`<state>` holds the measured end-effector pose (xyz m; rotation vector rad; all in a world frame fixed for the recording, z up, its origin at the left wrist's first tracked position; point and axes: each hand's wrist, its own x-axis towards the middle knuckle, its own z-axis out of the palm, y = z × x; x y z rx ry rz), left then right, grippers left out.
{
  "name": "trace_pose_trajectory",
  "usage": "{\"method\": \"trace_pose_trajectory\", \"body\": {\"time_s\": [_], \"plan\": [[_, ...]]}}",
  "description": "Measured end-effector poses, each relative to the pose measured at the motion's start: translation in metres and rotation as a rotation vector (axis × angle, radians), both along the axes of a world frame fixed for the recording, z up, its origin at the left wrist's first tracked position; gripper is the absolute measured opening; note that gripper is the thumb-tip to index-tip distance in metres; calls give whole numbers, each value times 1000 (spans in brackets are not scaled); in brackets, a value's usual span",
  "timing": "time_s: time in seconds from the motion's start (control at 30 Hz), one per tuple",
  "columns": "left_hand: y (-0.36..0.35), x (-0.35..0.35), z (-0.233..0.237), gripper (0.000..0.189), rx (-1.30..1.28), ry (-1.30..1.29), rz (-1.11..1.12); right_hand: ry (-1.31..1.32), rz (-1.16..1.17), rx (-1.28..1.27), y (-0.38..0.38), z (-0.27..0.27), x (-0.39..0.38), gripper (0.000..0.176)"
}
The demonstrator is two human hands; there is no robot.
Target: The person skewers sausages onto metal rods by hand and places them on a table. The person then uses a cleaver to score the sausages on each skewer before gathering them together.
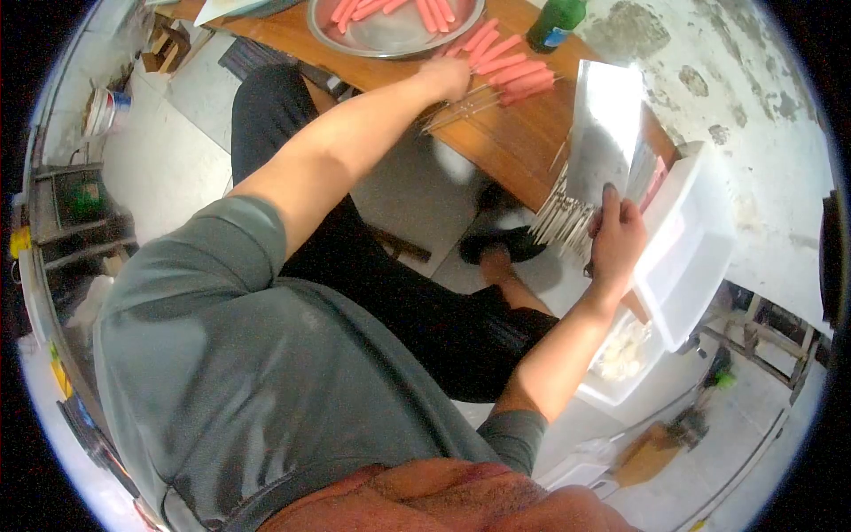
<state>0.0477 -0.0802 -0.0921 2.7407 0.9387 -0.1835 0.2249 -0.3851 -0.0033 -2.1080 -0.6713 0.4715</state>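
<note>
Just beside the steel basin [390, 39], our left hand [450, 78] meets skewered sausages [526, 83], fingertips too blurred to read; farther right, our right hand [619, 241] curls its fingers at a broad blade's [605, 124] base, likely for steadiness.

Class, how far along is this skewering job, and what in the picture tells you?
Apparently done: several pink sausages on the table have sticks in them. In hand: the left hand is at that row; the right hand grips a broad metal blade. Probably left: the sausages in the metal bowl, which show no sticks.
</note>
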Motion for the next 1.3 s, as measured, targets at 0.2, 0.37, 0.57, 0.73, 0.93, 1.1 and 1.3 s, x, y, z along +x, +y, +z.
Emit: {"method": "trace_pose_trajectory", "body": {"time_s": [0.2,0.37,0.57,0.73,0.93,1.1,1.3], "plan": [[5,-8,-2,33,-461,-196,294,6,-18,1,4,8,-7,39],[24,-4,-48,31,-796,-291,649,28,1,30,3,1,-7,38],[50,-7,-79,33,-72,-33,14,40,-5,19,6,0,-7,38],[10,-17,-45,35,-111,-389,374,31,-5,12,8,1,-8,31],[6,-34,-40,31,-145,-417,419,-17,12,-17,7,0,-8,33],[-31,-51,-36,26,-204,-610,375,-44,13,-7,8,0,-5,39],[-103,-68,-44,27,-795,-491,294,-42,-13,-41,7,-20,4,39]]}}
